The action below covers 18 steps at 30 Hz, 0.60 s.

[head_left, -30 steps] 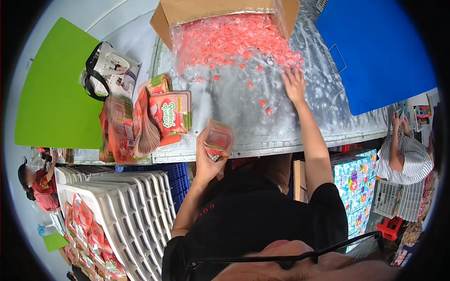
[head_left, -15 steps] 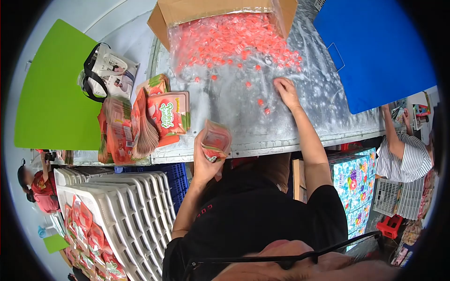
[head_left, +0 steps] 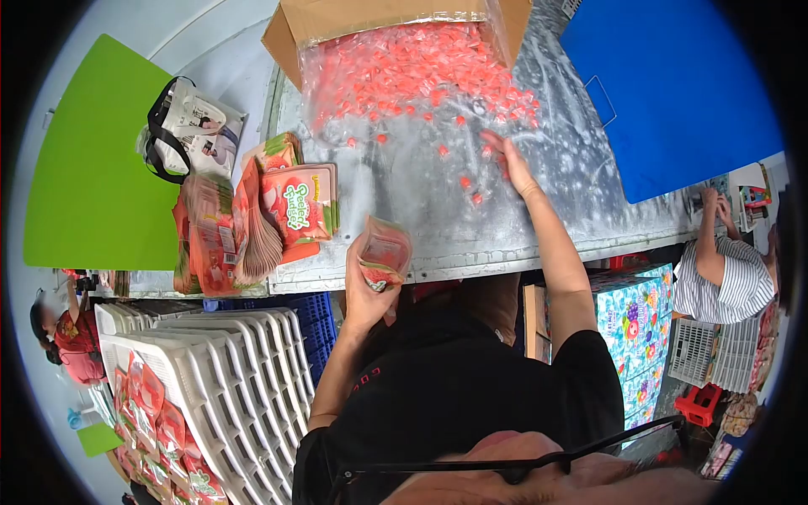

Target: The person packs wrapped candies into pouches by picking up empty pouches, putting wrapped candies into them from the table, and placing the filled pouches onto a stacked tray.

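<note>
My left hand [head_left: 367, 296] is closed around an open printed pouch [head_left: 387, 251], its mouth tilted up at the table's front edge. My right hand [head_left: 513, 162] is over the metal table [head_left: 412, 198], fingers stretched out and apart. Beside its fingertips lies a small red wrapped candy [head_left: 486, 151]; whether they touch, I cannot tell. A few more loose candies [head_left: 465, 182] are scattered nearby. Behind them, a large heap of the wrapped candies [head_left: 421, 67] spills in a clear plastic liner from a cardboard box [head_left: 370, 18].
Stacks of flat pouches [head_left: 299, 206] and a white bag with black handles [head_left: 198, 130] stand on the left. A green board [head_left: 93, 168] and a blue board [head_left: 673, 93] flank the table. White crates [head_left: 210, 370] are stacked below. A person in stripes [head_left: 724, 282] works at right.
My right hand has opened its fingers and shifted slightly left, and a candy now shows beside its fingertips. My left hand still holds the pouch in nearly the same place.
</note>
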Each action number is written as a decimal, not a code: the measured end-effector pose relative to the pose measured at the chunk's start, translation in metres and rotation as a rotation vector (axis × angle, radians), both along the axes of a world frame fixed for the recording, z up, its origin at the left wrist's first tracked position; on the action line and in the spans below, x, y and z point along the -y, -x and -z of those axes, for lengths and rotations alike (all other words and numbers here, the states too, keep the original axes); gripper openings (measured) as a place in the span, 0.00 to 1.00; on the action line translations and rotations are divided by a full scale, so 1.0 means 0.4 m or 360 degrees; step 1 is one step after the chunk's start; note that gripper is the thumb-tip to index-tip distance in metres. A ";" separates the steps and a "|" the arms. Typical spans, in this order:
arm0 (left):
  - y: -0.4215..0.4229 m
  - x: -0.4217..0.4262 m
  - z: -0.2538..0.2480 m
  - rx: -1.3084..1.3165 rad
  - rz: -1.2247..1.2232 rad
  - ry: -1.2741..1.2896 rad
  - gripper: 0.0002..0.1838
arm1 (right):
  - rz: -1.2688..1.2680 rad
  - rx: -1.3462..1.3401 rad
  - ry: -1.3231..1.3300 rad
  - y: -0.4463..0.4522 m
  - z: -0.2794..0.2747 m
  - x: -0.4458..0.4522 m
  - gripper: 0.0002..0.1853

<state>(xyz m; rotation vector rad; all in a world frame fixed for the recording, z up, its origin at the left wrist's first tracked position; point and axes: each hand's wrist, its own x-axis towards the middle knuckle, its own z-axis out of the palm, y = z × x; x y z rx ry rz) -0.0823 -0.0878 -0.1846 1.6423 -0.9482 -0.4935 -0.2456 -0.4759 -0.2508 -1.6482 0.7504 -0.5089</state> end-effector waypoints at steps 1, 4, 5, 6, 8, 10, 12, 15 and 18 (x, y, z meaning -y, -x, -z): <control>0.001 -0.001 0.000 0.0002 -0.0003 0.0009 0.52 | -0.0037 -0.0097 0.0195 -0.012 0.007 -0.005 0.43; 0.006 0.000 -0.014 -0.0099 0.0005 0.0026 0.52 | -0.0124 -0.0413 0.0781 -0.028 0.000 -0.019 0.37; 0.005 -0.002 -0.010 -0.0097 0.0005 0.0023 0.52 | -0.0150 -0.0450 0.0766 -0.035 -0.005 -0.025 0.36; 0.002 -0.004 -0.007 -0.0081 0.0004 0.0018 0.52 | -0.0149 -0.0446 0.0763 -0.045 -0.008 -0.020 0.36; 0.000 -0.004 -0.003 -0.0060 -0.0001 0.0016 0.52 | -0.0207 -0.0255 0.0527 -0.074 -0.020 -0.001 0.35; 0.004 0.000 -0.007 -0.0074 -0.0005 -0.0013 0.52 | -0.0291 -0.0446 0.0640 -0.115 -0.034 -0.025 0.35; 0.006 0.002 -0.013 -0.0045 0.0000 -0.0014 0.52 | -0.0371 -0.0636 0.0755 -0.140 -0.053 -0.048 0.34; 0.003 0.000 -0.011 -0.0022 -0.0002 -0.0005 0.53 | -0.0657 -0.0912 0.1115 -0.122 -0.071 -0.101 0.32; -0.008 -0.001 0.000 0.0030 -0.0009 0.0008 0.53 | -0.0700 -0.0865 0.1160 -0.064 -0.084 -0.166 0.31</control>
